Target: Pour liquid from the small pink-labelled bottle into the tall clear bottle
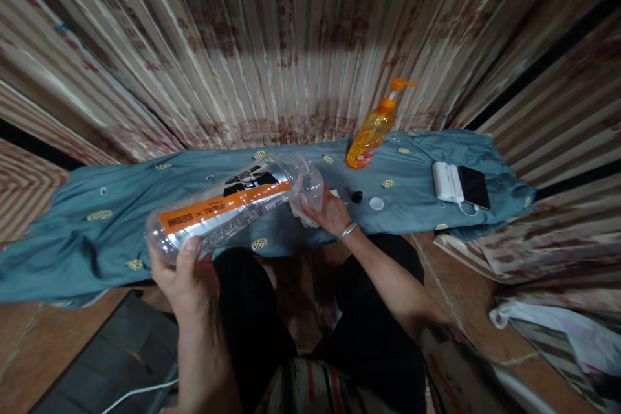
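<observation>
A large clear plastic bottle [228,204] with an orange and silver label lies tilted in the air above the cloth-covered bench. My left hand [184,275] is closed around its lower end, thumb on top. At the other end, my right hand [327,212] is closed on a crumpled white tissue [306,215] and holds it against the bottle's clear rounded end. The fingers behind the plastic are partly hidden. Right of this hand, a small black cap [356,196] and a white round lid [376,204] lie on the cloth.
An orange pump bottle [371,136] stands at the back of the teal patterned cloth [407,197]. Farther right lie a white power bank [447,182] with a cable and a dark phone [473,187]. Striped curtains [291,45] hang behind. A dark flat box [116,356] sits low at left.
</observation>
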`<state>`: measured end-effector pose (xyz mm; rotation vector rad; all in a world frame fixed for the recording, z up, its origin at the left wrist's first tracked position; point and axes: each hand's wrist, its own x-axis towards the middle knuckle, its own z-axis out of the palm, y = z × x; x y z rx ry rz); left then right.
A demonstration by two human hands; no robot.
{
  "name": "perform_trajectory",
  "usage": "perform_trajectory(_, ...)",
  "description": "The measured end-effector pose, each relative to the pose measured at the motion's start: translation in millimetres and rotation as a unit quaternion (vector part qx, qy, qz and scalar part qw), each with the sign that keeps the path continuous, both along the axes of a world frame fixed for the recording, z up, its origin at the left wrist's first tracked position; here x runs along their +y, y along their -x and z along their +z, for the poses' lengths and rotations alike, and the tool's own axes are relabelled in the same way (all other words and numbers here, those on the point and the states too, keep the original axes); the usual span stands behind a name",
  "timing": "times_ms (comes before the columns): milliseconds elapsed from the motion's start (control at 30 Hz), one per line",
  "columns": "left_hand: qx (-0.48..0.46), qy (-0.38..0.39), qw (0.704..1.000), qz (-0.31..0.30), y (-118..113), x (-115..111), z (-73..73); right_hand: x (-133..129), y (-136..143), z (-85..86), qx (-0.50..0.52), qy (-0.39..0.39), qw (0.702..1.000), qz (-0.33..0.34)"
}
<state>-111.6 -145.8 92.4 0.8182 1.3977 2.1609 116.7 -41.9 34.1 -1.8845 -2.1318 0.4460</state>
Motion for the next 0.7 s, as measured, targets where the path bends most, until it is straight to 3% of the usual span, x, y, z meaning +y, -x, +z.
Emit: perform_trajectory(700, 0.013, -0.002, 1.0, -0.001, 0.6, -0.2, -1.1, -1.0, 0.1, 3.3, -0.003, 0.015, 1.0, -0.002)
